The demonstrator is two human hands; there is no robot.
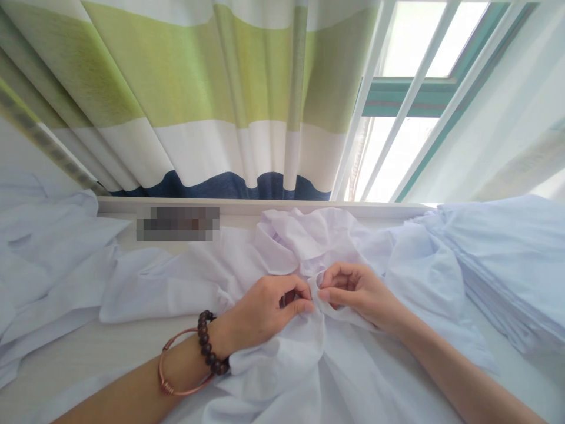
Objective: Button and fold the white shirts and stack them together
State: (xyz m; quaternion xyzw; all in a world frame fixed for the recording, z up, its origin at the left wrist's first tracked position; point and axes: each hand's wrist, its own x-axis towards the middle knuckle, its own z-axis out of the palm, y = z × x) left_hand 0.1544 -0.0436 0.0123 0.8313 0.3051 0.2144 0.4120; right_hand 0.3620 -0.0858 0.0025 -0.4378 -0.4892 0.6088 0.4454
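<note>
A white garment [282, 365] lies crumpled across the middle of the table, with folds spreading up, left and down. My left hand [269, 306], with a dark beaded bracelet and a copper bangle at the wrist, pinches the garment's edge between thumb and fingers. Just to its right, my right hand [351, 291] pinches the same cloth, with its thumb and index fingertip close together. A narrow raised strip of fabric stands between the two sets of fingertips. Whether anything small sits in that strip cannot be made out.
Folded white cloths are stacked in a pile [512, 259] at the right. More white cloth [48, 265] lies at the left. A pixelated dark patch shows near the table's back edge [238, 207]. Behind hang a green, white and navy curtain [185, 76] and white window bars [410, 94].
</note>
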